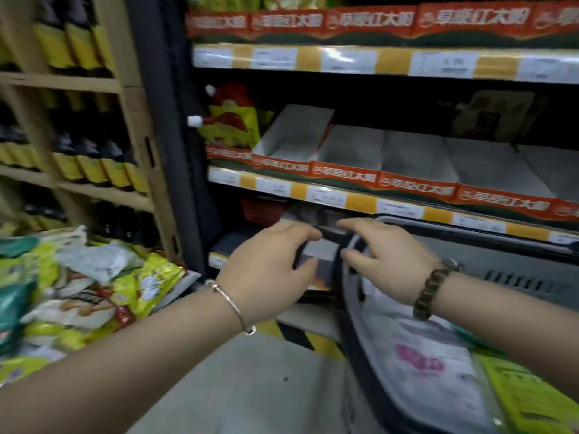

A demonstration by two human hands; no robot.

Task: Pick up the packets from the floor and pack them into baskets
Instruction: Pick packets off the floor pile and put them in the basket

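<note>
A small grey and dark packet (319, 261) is held between both hands just above the left rim of the basket. My left hand (269, 270) grips its left side with thumb below and fingers over the top. My right hand (385, 261) pinches its right side. The grey basket (354, 308) with a dark rim stands at the lower right and holds a white packet with pink print (423, 361) and a yellow-green packet (526, 399). A heap of yellow, green and white packets (94, 289) lies on the floor at the left. The frame is blurred.
Store shelves (360, 202) with orange cardboard trays and yellow price strips rise straight ahead. A wooden rack of dark bottles (94, 170) stands at the left. Bare grey floor (250, 386) with a yellow-black hazard stripe lies between heap and basket.
</note>
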